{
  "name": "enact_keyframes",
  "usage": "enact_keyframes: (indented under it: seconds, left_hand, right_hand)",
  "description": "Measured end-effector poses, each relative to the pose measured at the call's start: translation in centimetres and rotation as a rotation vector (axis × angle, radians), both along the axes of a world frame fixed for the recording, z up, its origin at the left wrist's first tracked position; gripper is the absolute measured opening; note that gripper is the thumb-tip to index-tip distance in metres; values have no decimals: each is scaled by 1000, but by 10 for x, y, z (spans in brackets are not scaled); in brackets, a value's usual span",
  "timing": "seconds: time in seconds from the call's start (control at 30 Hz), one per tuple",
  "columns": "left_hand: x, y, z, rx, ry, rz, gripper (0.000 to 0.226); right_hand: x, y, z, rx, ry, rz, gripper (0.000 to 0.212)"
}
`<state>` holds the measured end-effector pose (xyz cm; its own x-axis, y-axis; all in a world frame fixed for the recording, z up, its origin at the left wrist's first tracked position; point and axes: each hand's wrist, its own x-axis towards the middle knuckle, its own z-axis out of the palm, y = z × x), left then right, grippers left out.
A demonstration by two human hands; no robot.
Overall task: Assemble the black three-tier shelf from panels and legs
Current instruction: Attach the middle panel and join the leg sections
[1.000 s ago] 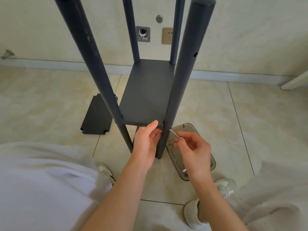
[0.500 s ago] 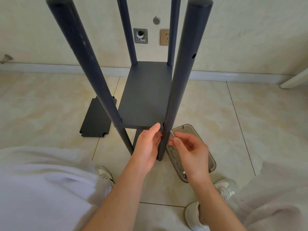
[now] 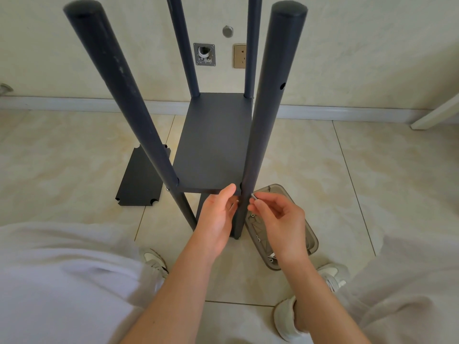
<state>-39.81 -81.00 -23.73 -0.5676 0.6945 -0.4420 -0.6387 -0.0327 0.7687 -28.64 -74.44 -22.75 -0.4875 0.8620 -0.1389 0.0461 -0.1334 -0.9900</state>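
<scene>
The black shelf frame stands on the tiled floor with several round legs rising past one mounted panel [image 3: 213, 145]. My left hand [image 3: 218, 217] holds the panel's near edge beside the near right leg [image 3: 268, 115], thumb on top and fingers underneath. My right hand [image 3: 278, 217] pinches a small silver screw [image 3: 253, 196] and holds its tip against that leg, level with the panel. The near left leg [image 3: 124, 95] leans toward me. A loose black panel [image 3: 140, 180] with notched corners lies flat on the floor to the left.
A translucent grey plastic tray [image 3: 310, 234] with small hardware lies on the floor just right of the near right leg, partly under my right hand. My knees and white shoes flank the frame. The wall with a socket and baseboard runs behind.
My right hand has carried the screw leftward until it meets the near right leg. My left hand has kept its hold on the panel's edge.
</scene>
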Motion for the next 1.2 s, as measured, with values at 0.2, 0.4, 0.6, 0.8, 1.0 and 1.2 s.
enact_keyframes:
  seconds: [0.2, 0.4, 0.6, 0.8, 1.0, 1.2]
  left_hand:
    - [0, -1, -1, 20, -4, 1, 24]
    - [2, -1, 2, 19, 5, 7, 29]
    - [4, -1, 7, 10, 16, 0, 37]
    - [4, -1, 5, -22, 23, -9, 22]
    - [2, -1, 3, -14, 11, -10, 29]
    - [3, 1, 3, -41, -26, 5, 33]
  right_hand:
    - [-1, 0, 0, -16, 3, 3, 14]
    - [-2, 3, 2, -63, 2, -15, 7]
    - [-3, 6, 2, 6, -39, -2, 9]
    - [-3, 7, 0, 20, -51, -6, 9]
    - [-3, 7, 4, -327, 74, 19, 9]
    - [-5, 9, 8, 17, -103, 26, 3]
